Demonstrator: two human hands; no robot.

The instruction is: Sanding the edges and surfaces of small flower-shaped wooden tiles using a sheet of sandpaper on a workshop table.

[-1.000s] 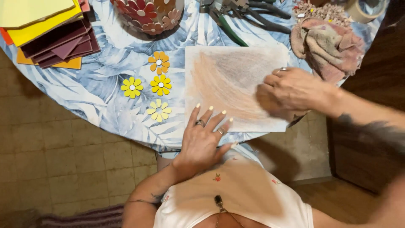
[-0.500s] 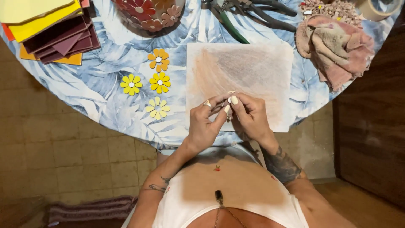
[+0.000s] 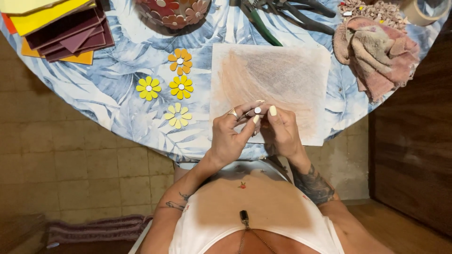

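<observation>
Pinching a small white round piece [image 3: 257,110], both the left hand [image 3: 229,136] and right hand [image 3: 281,130] grip its edges; seemingly light, stiff, easily dropped

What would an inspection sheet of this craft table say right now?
Surface: round table under a blue leaf-print cloth.
Job's things: small white disc pinched between left hand and right hand, above a smudged square sheet.
Clutter: four flower pieces, stacked coloured sheets, pliers, rag, tape roll, flowered bowl.
Grip: both hands' fingertips closed on the disc.
Cables: nothing seen.
Surroundings: tiled floor.
</observation>
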